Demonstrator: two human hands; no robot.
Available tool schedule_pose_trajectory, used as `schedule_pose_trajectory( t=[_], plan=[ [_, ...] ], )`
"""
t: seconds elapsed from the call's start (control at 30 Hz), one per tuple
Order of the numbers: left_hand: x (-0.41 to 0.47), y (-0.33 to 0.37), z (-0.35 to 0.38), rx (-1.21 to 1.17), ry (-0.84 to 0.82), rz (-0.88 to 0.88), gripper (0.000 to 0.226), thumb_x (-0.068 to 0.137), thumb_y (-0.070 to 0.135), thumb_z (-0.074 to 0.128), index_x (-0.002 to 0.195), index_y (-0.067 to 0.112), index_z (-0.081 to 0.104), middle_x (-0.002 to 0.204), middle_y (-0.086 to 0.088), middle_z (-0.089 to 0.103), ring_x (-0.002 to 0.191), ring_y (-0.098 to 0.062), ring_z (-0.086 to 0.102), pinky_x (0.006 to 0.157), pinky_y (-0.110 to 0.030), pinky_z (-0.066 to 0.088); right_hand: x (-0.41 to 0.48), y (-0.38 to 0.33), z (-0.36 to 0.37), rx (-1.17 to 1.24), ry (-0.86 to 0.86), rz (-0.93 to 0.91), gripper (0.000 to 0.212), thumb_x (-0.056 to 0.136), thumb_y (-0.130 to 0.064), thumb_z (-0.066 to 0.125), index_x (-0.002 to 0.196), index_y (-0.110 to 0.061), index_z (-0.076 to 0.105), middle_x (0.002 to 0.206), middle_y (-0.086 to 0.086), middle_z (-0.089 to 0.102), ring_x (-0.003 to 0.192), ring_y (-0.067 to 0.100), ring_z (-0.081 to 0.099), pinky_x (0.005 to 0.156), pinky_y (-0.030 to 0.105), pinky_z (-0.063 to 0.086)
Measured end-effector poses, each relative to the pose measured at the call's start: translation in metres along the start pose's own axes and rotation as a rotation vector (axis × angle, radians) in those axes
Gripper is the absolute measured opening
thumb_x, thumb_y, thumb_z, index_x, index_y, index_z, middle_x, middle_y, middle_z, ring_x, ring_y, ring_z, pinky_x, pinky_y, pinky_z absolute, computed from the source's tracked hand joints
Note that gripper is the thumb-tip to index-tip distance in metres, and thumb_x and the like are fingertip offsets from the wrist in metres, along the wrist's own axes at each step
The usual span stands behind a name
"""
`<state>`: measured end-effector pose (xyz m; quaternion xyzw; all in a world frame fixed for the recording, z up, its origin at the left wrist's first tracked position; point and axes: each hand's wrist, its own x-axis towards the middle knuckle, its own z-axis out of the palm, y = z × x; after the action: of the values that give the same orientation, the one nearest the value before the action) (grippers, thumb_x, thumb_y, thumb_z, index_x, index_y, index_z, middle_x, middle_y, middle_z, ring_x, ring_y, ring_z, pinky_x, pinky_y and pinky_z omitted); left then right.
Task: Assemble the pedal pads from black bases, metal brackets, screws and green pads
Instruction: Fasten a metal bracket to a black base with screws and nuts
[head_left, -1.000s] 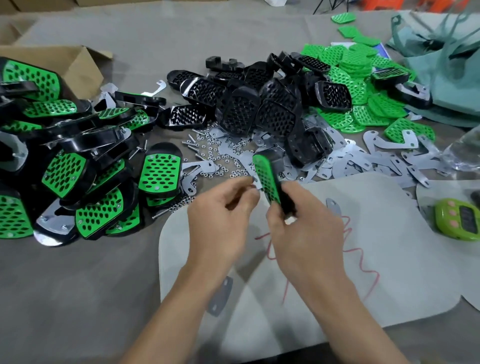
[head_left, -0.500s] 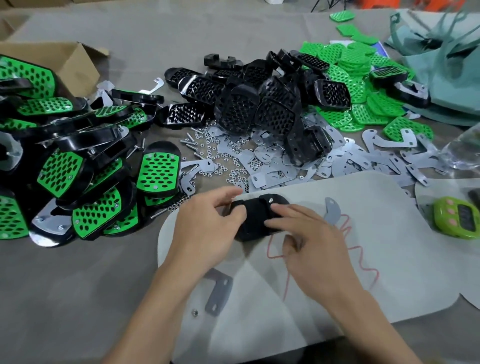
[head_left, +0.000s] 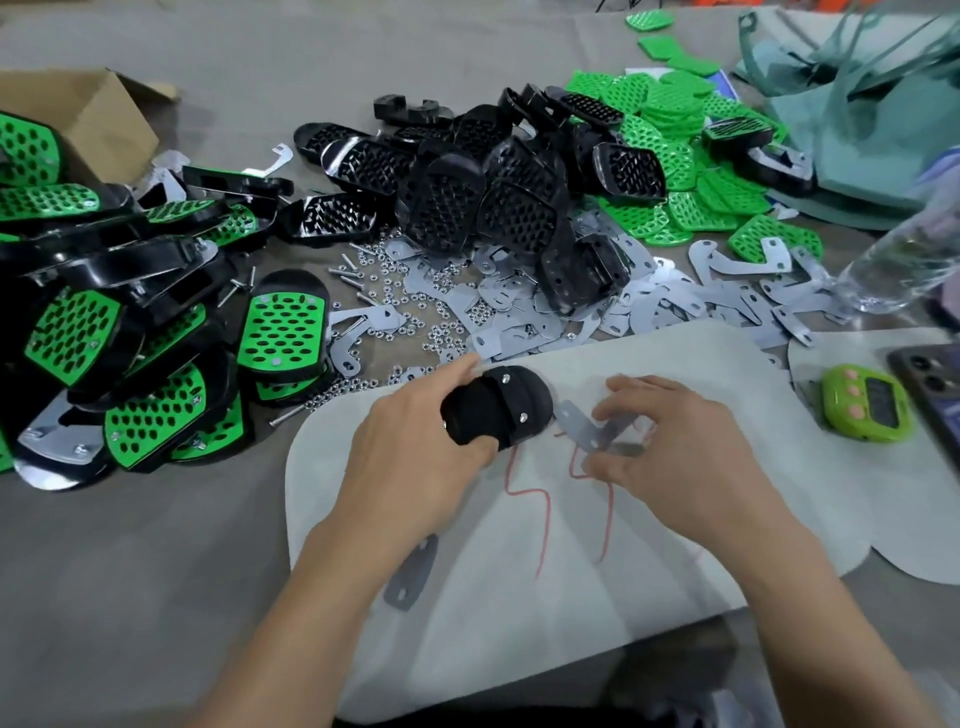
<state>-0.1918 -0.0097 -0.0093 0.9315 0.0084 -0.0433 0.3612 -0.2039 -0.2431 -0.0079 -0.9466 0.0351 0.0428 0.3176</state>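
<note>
On the white mat (head_left: 519, 623), left hand (head_left: 415, 452) grips the black base (head_left: 493, 410) round its end, right hand (head_left: 675, 441) pinches a thin metal bracket (head_left: 589, 434) just beside it; both likely light and rigid, bracket slippery, best held by its edges.

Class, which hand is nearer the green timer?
Right. The right hand, pinching a metal bracket, lies left of the green timer; the left hand holds the black base farther left.
</note>
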Motion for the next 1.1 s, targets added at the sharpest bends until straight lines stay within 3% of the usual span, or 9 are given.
schedule_pose_trajectory(
  t=[0.1,0.17,0.23,0.3,0.37,0.47,0.67,0.9,1.1],
  plan=[
    [-0.006,0.0,0.011,-0.011,0.108,-0.021,0.078,0.073,0.038,0.081,0.141,0.048,0.045,0.123,0.026,0.065,0.108,-0.01,0.059,0.087,-0.028,0.044,-0.005,-0.008,0.007,-0.124,0.005,-0.03,0.026,0.065,-0.027,0.091,0.077,-0.029,0.068,0.131,-0.009,0.066,0.133,0.002,0.047,0.1,0.015,0.036],
    [-0.007,-0.001,0.016,-0.015,0.135,-0.031,0.078,0.074,0.039,0.082,0.144,0.045,0.047,0.126,0.019,0.066,0.114,-0.014,0.059,0.093,-0.029,0.043,-0.01,-0.015,0.01,-0.257,0.032,-0.034,0.017,0.076,-0.031,0.083,0.077,-0.026,0.066,0.128,-0.009,0.067,0.129,0.01,0.054,0.093,0.029,0.044],
    [-0.007,-0.001,0.017,-0.026,0.133,-0.028,0.077,0.076,0.037,0.081,0.145,0.042,0.049,0.129,0.014,0.066,0.12,-0.015,0.058,0.1,-0.03,0.042,-0.011,-0.025,0.013,-0.426,0.044,-0.022,0.022,0.085,-0.039,0.068,0.074,-0.022,0.059,0.098,-0.006,0.07,0.094,0.025,0.064,0.069,0.032,0.041],
    [-0.007,0.001,0.014,-0.052,0.14,-0.017,0.073,0.077,0.037,0.08,0.144,0.04,0.053,0.13,0.012,0.066,0.121,-0.017,0.057,0.105,-0.033,0.043,-0.009,-0.035,0.014,-0.556,0.044,-0.017,0.034,0.091,-0.043,0.055,0.067,-0.02,0.046,0.069,-0.002,0.053,0.062,0.029,0.045,0.058,0.032,0.029],
    [-0.009,0.003,0.011,-0.083,0.16,0.019,0.064,0.076,0.044,0.076,0.138,0.041,0.06,0.126,0.011,0.065,0.117,-0.015,0.058,0.105,-0.029,0.043,-0.005,-0.042,0.013,-0.583,0.019,-0.001,0.041,0.093,-0.039,0.055,0.064,-0.021,0.032,0.061,-0.002,0.034,0.052,0.022,0.029,0.05,0.032,0.019],
    [-0.011,0.005,0.005,-0.199,0.213,0.078,0.05,0.075,0.049,0.067,0.125,0.042,0.068,0.122,0.02,0.064,0.114,0.002,0.056,0.098,-0.005,0.033,-0.001,-0.044,0.011,-0.558,0.001,0.018,0.049,0.094,-0.041,0.058,0.064,-0.019,0.027,0.06,-0.001,0.03,0.051,0.016,0.022,0.049,0.034,0.017],
    [-0.008,0.002,-0.004,-0.329,0.282,0.076,0.041,0.079,0.04,0.068,0.119,0.041,0.072,0.122,0.021,0.067,0.121,0.004,0.057,0.109,-0.025,0.042,-0.008,-0.054,0.018,-0.621,0.027,0.085,0.047,0.094,-0.032,0.059,0.068,-0.022,0.02,0.066,-0.004,0.03,0.058,0.021,0.034,0.048,0.029,0.012],
    [-0.008,0.007,-0.008,-0.368,0.281,0.071,0.038,0.077,0.038,0.068,0.115,0.044,0.073,0.121,0.018,0.069,0.12,0.0,0.059,0.109,-0.035,0.046,-0.014,-0.06,0.022,-0.594,0.06,0.084,0.04,0.09,-0.022,0.058,0.069,-0.021,0.023,0.09,0.001,0.051,0.071,0.026,0.039,0.062,0.031,0.028],
    [-0.01,0.012,-0.008,-0.366,0.262,0.073,0.038,0.077,0.034,0.068,0.114,0.041,0.075,0.12,0.02,0.068,0.12,0.003,0.058,0.108,-0.026,0.043,-0.002,-0.049,-0.001,-0.434,0.442,0.099,0.018,0.088,-0.023,0.058,0.072,-0.018,0.05,0.068,-0.004,0.042,0.061,0.03,0.041,0.052,0.031,0.02]
  ],
)
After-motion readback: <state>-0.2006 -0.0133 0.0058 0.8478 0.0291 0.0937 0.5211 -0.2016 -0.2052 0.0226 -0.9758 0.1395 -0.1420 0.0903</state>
